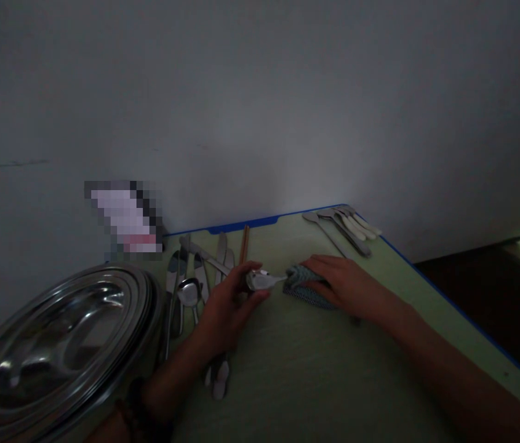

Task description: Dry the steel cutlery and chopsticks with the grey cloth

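My left hand (229, 307) pinches the bowl end of a metal spoon (262, 280) just above the pale green table (296, 369). The spoon's handle runs right into a folded blue-green cloth (303, 287). My right hand (347, 284) lies over that cloth with its fingers curled round it and the handle inside. Both hands are near the middle of the table, a little way from the wall.
Several knives and spoons (195, 277) and wooden chopsticks (244, 245) lie left of my left hand. A row of spoons (347, 224) sits at the far right corner. A stack of steel compartment trays (56, 351) fills the lower left. The table's blue edge (448, 301) runs along the right.
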### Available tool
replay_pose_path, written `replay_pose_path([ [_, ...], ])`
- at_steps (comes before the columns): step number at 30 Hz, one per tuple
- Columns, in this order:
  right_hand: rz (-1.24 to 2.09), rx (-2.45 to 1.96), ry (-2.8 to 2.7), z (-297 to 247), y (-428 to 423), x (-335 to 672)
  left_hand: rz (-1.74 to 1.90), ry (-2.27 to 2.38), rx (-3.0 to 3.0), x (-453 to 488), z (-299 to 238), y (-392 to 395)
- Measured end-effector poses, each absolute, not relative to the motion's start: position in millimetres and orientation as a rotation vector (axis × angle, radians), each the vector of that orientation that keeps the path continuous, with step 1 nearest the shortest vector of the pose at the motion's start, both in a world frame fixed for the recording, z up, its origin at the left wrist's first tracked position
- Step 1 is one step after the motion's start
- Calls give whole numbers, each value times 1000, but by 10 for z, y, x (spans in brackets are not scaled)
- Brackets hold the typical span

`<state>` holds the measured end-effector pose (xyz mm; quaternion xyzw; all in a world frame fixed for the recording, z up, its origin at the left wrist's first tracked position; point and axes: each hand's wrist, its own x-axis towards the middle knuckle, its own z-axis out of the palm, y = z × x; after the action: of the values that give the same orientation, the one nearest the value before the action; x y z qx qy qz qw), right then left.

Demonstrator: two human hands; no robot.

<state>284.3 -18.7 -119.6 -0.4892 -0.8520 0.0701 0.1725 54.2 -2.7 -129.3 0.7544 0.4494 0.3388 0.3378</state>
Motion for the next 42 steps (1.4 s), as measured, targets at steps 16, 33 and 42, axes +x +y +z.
replay_pose_path([
  [16, 566, -1378, -2252, -1247, -294, 2590, 518, 1151, 1844, 493, -1309, -2],
  [33, 799, -1308, -2234, -1200, -237, 2723, 594, 1218, 1550, 495, -1279, 0],
  [42, 422, -1340, -2348, -1183, -192, 2884, 748, 1198, 1685, 534, -1251, 19],
])
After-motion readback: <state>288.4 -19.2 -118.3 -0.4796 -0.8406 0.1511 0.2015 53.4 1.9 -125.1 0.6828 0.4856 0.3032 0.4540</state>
